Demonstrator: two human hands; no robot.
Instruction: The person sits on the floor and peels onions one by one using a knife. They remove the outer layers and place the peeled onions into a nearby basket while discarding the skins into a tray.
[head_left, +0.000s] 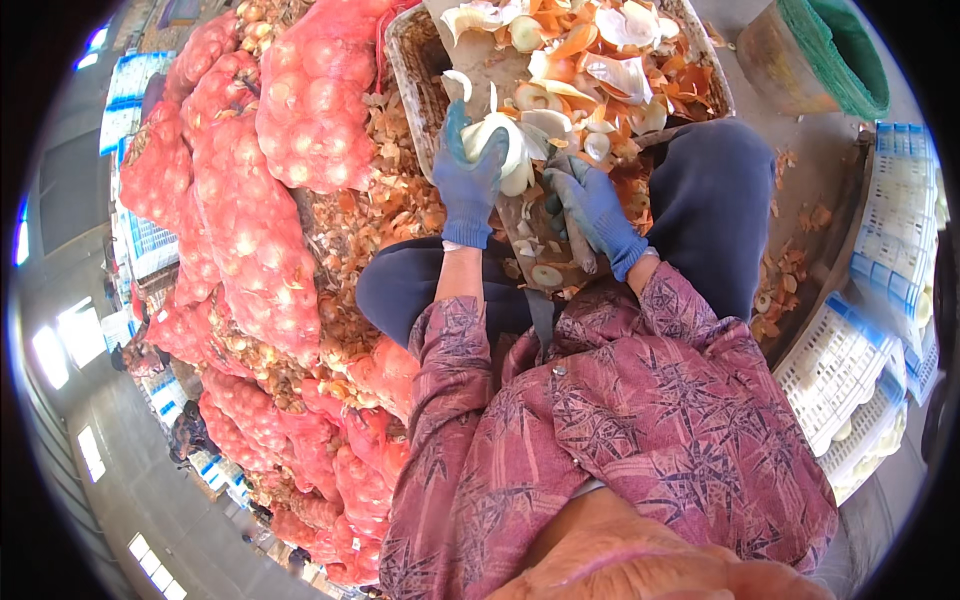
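Observation:
My left hand (472, 176), in a blue knitted work glove, is closed around a white, partly peeled onion (499, 142) with loose layers hanging from it. Just right of the onion, my right hand (592, 202) wears a similar glove with greyish fingers. Its fingers are curled around what looks like a handle (579, 246); the tool's far end by the onion is too unclear to name. Both hands are over a board (517, 217) that lies across a dirty white plastic tub (420, 97). Onion skins (630, 64) and cut pieces are heaped beyond the hands.
Red mesh sacks of onions (247, 232) are piled at the left, beside loose skins (390, 202) on the floor. At the upper right stands a bucket with a green mesh lining (795, 64). White and blue plastic crates (832, 371) line the right side. Other people appear small at far left.

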